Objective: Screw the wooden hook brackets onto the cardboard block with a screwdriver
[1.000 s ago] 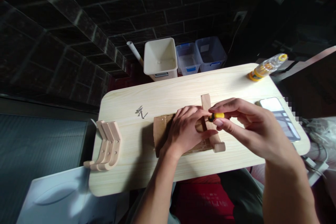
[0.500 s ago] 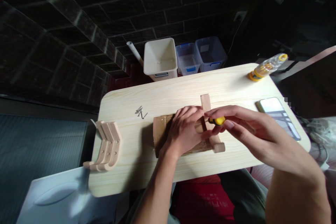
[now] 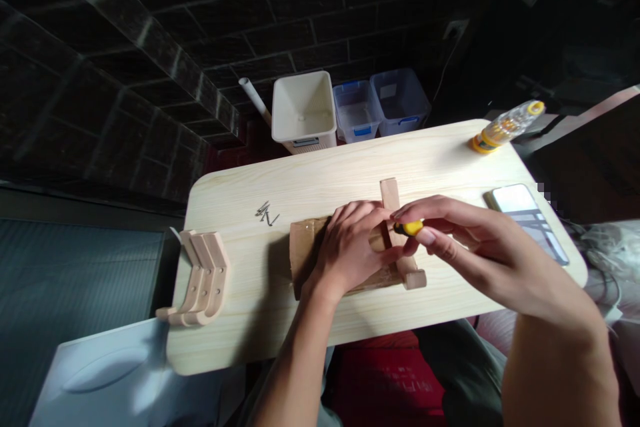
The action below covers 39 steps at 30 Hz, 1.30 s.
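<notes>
A short yellow-and-black screwdriver [image 3: 412,227] is pinched in the fingers of my right hand [image 3: 465,240], its tip pointing left at the wooden hook. This wooden hook [image 3: 389,193] lies across the right end of a brown cardboard box [image 3: 304,247], its curled end towards me. My left hand [image 3: 347,247] rests over the box, and its thumb and forefinger grip the hook around the screwdriver's tip. Whether a screw sits under the tip is hidden. Several dark screws [image 3: 267,213] lie loose on the table to the left.
Several wooden hooks [image 3: 207,273] with drilled holes stand together at the left of the light wooden table [image 3: 260,177]. A clear bottle-shaped bit case [image 3: 507,127] and a phone [image 3: 530,220] are at the right. Beyond the table's far edge stand a white bin [image 3: 304,107] and two plastic boxes.
My right hand and the screwdriver have shifted slightly, with the fingers turned a little around the handle. My left hand keeps its place on the box and hook.
</notes>
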### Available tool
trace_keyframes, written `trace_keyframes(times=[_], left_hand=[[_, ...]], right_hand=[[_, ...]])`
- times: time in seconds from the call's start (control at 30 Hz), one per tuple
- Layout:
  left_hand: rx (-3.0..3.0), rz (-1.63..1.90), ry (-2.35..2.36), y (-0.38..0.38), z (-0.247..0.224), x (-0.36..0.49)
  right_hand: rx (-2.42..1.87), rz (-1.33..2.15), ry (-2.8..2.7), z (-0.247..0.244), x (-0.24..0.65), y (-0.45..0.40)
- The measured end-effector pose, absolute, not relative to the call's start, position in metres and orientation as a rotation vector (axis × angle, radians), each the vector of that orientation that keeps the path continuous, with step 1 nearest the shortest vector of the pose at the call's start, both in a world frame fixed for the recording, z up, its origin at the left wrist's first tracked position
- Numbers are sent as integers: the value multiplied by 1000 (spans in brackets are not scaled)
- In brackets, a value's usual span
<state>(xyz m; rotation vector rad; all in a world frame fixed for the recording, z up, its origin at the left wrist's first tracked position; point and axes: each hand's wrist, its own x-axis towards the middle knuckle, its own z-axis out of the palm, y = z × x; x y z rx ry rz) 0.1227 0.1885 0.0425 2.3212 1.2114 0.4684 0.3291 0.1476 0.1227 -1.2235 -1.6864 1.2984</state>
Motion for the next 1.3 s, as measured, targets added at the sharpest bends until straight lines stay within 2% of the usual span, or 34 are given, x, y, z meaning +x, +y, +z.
trace_keyframes(times=[0.6,1.3], left_hand=[[2267,522,1202,188,46,123],[2265,535,1169,189,42,121]], right_hand=[[-1227,1338,-1526,121,325,144],[-1265,1110,-1658,119,326,146]])
